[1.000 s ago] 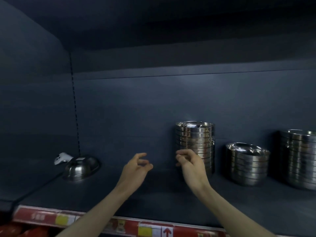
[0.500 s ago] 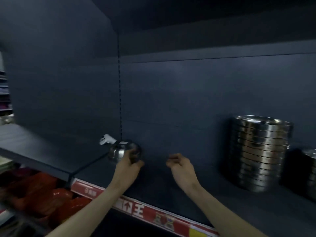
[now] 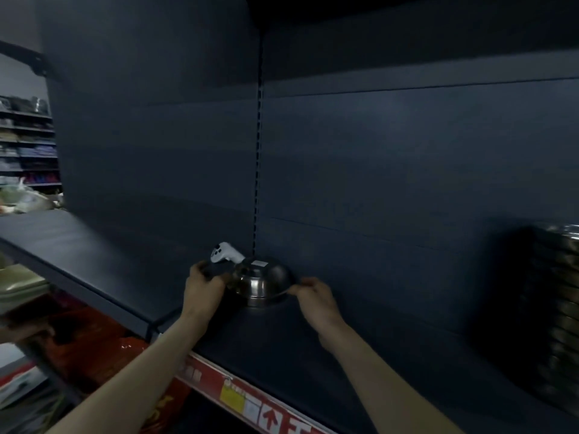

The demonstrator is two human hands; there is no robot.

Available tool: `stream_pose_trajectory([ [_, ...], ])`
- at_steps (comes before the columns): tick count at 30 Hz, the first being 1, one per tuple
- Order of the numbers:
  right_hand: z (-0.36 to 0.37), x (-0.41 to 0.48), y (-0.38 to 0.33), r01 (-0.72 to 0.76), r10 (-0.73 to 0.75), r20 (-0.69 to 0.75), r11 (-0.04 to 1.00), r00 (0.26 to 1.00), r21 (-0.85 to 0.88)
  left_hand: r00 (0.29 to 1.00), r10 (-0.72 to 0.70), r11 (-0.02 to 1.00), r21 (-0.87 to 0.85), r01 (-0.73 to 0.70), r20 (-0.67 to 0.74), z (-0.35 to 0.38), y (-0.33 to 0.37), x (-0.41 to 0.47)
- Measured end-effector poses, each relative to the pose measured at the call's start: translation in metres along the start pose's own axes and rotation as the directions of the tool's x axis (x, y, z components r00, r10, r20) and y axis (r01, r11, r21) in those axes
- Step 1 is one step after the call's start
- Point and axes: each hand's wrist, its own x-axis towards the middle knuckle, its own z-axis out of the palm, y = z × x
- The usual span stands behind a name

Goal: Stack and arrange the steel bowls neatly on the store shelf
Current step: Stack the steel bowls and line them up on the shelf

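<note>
An upside-down steel bowl [image 3: 264, 281] with a white label on its base sits on the dark shelf [image 3: 313, 349], close to the back wall. My left hand [image 3: 203, 288] grips its left side, fingers curled around the rim. My right hand [image 3: 311, 296] pinches the rim on the right side. A tall stack of steel bowls [image 3: 560, 314] stands at the far right, dim and cut off by the frame edge.
A white handheld controller [image 3: 223, 252] lies just behind the bowl on the left. A slotted upright [image 3: 257, 170] divides the back panels. A red price strip [image 3: 250, 405] runs along the shelf's front edge. Red goods [image 3: 91, 346] sit on the lower shelf.
My view has swung left, pushing the bowl stacks to the right edge. Both hands have reached forward to the single upturned bowl and closed on its two sides.
</note>
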Motion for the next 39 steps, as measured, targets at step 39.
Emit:
stream_pose_trajectory([
  [39, 0.041, 0.040, 0.033, 0.217, -0.199, 0.086, 0.886, 0.976, -0.410, 0.951, 0.193, 0.935, 0.249, -0.254, 0.243, 0.026, -0.032, 0.036],
])
